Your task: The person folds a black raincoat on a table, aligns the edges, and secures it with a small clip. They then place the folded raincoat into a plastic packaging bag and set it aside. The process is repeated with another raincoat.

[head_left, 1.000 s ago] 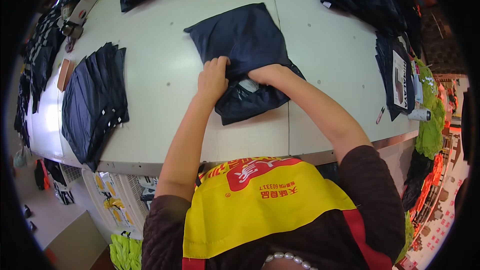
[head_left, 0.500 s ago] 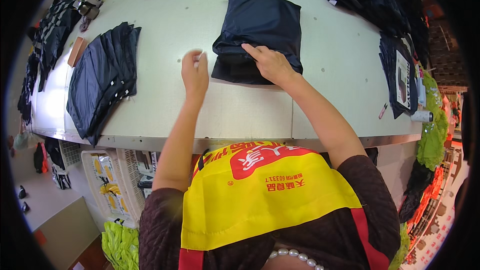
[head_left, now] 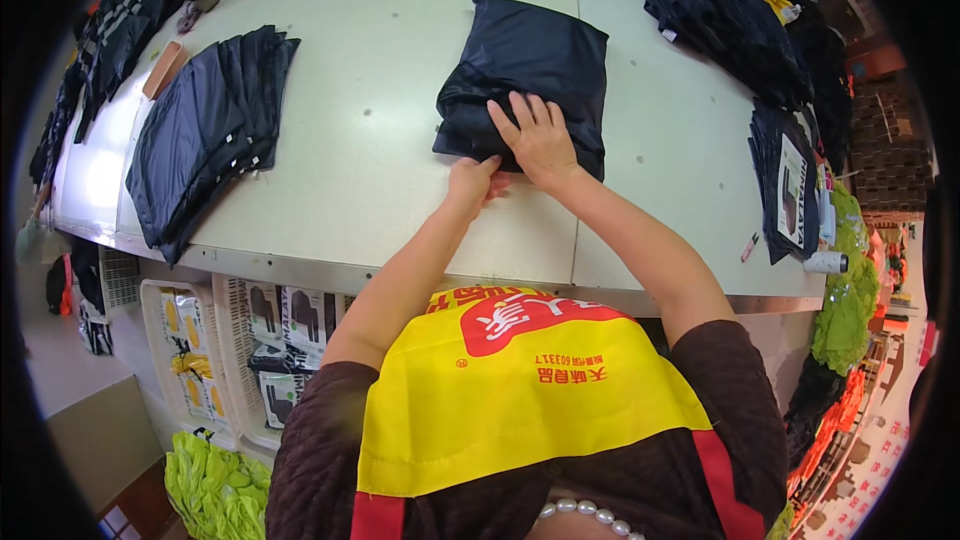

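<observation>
Pressing folded navy fabric [head_left: 538,58] on worktop [head_left: 365,165], right of fanned navy stack [head_left: 215,130]: right hand [head_left: 544,148] spread on top; left hand [head_left: 471,185] thumb at near edge, pinch unclear. Even palm pressure should limit creases.

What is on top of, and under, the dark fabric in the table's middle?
The right hand rests on top of the dark fabric; the left hand is at its near edge. Pale tabletop shows around it, but whatever lies directly underneath is covered.
</observation>
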A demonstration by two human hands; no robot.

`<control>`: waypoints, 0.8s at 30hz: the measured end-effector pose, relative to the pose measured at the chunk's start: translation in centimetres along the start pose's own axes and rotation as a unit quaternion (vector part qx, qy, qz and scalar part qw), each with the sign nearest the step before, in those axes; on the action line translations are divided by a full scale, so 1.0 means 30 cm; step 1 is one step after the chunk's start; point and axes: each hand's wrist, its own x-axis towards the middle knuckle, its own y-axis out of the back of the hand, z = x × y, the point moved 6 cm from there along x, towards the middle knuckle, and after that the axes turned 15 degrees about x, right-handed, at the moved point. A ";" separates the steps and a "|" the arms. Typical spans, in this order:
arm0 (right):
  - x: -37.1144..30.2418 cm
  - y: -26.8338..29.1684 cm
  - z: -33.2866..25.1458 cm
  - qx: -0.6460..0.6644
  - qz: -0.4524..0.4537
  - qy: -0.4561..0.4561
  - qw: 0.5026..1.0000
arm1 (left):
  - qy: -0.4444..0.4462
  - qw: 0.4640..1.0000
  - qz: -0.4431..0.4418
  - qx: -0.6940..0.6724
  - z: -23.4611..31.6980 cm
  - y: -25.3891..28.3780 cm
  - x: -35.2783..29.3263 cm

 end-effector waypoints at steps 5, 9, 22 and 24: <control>0.170 0.043 0.093 0.189 -0.056 -0.140 0.970 | -0.053 0.995 -0.032 0.081 -0.002 -0.047 -0.047; 0.168 -0.013 0.090 0.196 -0.079 -0.093 0.973 | -0.064 0.998 -0.022 -0.009 0.000 -0.078 -0.065; 0.008 0.009 0.022 0.018 -0.144 -0.064 0.987 | -0.063 0.996 -0.025 0.053 -0.030 0.016 -0.087; -0.020 -0.004 -0.051 -0.028 -0.016 -0.037 0.999 | -0.044 0.998 -0.022 0.047 -0.042 0.022 -0.092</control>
